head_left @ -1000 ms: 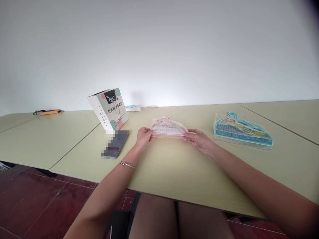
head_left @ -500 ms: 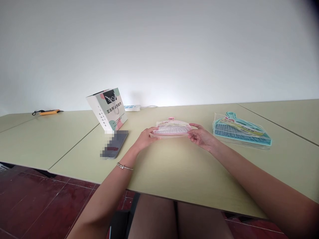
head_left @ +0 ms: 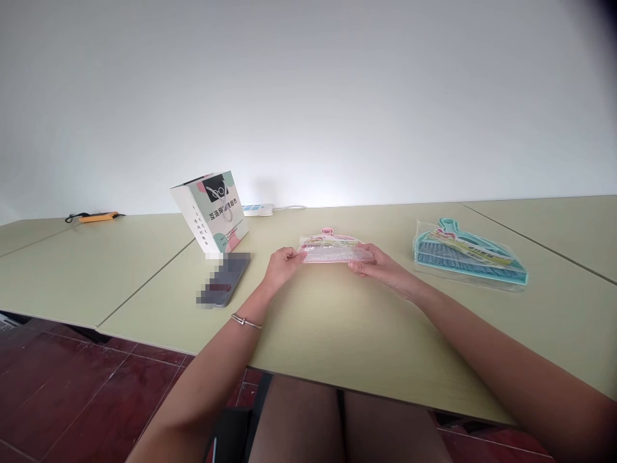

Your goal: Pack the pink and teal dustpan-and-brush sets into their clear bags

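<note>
Left hand (head_left: 281, 269) and right hand (head_left: 382, 270), seen from the head-worn camera, reach forward over a pale yellow-green table (head_left: 361, 341) and hold one thing between them — a pink brush set (head_left: 331, 242), its handle loop pointing away from the person. Thumb and fingers of the left hand are closed on its near left corner; the right hand is closed around the near right corner. Gripping opposite ends probably keeps the set level and its see-through plastic wrap (head_left: 332, 255) stretched flat, since the plastic gathers in a shiny band along the near edge. Whether the set rests on the table or is slightly raised, I cannot tell

A silvery bracelet (head_left: 245, 321) circles the left wrist. To the right, well apart from the hands, lies a teal brush set (head_left: 470, 258) in similar wrapping, flat on the table — perhaps put aside to leave room in the middle. To the left, near the left hand, lies a dark phone (head_left: 235, 275), partly pixelated. Behind it stands a printed paper bag (head_left: 226, 215), with a white power strip (head_left: 258, 209) beyond it by the wall, where its cable runs, and an orange object (head_left: 98, 217) at far left
</note>
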Demonstrator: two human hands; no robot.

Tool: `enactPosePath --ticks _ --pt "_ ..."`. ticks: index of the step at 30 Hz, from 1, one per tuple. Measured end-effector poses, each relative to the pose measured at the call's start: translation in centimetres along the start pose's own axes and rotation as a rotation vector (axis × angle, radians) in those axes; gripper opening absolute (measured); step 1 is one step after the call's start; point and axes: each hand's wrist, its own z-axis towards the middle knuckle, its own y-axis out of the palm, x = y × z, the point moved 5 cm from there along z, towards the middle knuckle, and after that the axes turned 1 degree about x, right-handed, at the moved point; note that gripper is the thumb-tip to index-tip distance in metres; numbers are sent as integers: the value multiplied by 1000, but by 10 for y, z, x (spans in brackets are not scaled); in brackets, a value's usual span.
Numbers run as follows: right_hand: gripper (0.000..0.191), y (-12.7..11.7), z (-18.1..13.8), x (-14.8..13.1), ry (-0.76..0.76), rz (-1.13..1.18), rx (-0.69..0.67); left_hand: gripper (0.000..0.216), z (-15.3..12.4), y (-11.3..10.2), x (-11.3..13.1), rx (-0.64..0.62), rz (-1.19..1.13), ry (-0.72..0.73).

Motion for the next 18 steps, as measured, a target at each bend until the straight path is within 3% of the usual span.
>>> enactPosePath --ticks 3,7,9,11,14,16,18 --pt "40 -6 6 6 -38 50 149 34 -3 4 1 27 -9 -28" --pt "44 -4 3 -6 -221 54 201 27 -5 3 -2 33 -221 -161" --pt "40 -2 -5 -18 -334 13 217 39 -6 2 -6 -44 -417 -289" --pt "35 -1 -12 -26 -383 0 232 50 -7 5 -5 -232 -582 -342" --pt "70 -2 -13 -27 -322 44 190 49 -8 7 4 -503 -670 -224" --pt "88 -2 -9 -20 -237 59 138 51 -8 6 7 -532 -669 -145" --pt "85 -1 -6 -15 -185 37 99 55 -8 6 8 -501 -653 -114"
